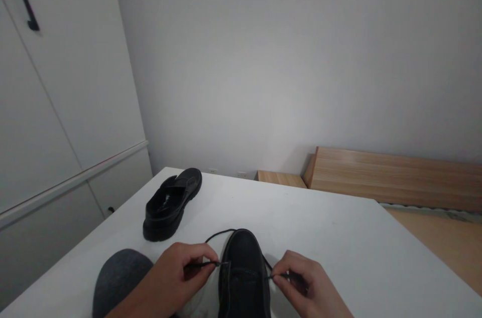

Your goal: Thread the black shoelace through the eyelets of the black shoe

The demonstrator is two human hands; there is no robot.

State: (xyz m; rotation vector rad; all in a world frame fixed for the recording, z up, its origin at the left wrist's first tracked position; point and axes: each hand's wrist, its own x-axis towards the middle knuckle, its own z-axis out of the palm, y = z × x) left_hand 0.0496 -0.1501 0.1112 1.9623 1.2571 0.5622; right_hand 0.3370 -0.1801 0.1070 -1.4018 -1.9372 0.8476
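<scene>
Left hand (183, 272) and right hand (307, 280) — each pinched tight on dark lace (212, 263) — flank a black shoe (245, 278).

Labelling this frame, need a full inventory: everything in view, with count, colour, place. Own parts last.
near shoe: 1, black, bottom centre, between the hands
far shoe: 1, black, far left of table
lace: count unclear, black, at both sides of near shoe
table: 1, white, under the shoes
grey shape: 1, dark grey, bottom left; identity unclear
cabinet: 1, white, left
handles: 2, black, on cabinet
wall: 1, grey-white, behind table
wall plates: 2, pale, low on wall
wood box: 1, brown, beyond table
wood panel: 1, brown, right
tan surface: 1, tan, right of table
left hand: 1, bare, pinching lace left of near shoe
right hand: 1, bare, pinching lace right of near shoe
</scene>
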